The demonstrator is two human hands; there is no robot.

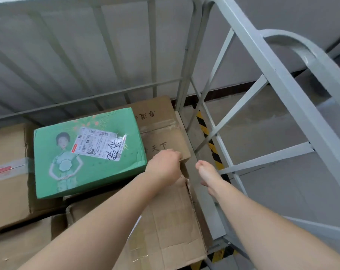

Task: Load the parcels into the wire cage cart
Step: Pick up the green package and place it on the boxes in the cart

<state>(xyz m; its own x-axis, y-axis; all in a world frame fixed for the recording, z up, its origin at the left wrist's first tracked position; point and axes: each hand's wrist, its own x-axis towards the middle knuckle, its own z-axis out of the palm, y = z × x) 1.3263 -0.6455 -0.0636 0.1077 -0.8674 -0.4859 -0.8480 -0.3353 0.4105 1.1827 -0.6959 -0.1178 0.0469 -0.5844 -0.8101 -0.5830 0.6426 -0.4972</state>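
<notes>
Inside the grey wire cage cart (249, 45) lie several parcels. A green box (91, 166) with a printed figure and a white shipping label rests on top of brown cartons. To its right sits a brown carton with black characters (161, 123). My left hand (165, 166) grips the near edge of that carton, fingers curled over it. My right hand (208, 174) hovers just right of it beside the cage's side rail, fingers straight and together, holding nothing. A worn brown carton (171, 227) lies under my left forearm.
A large taped brown carton (7, 172) fills the left side of the cart. The cage's crossed side bars (241, 106) stand close on the right. Beyond them are a grey floor and a yellow-black hazard stripe (204, 125). A corrugated wall stands behind the cart.
</notes>
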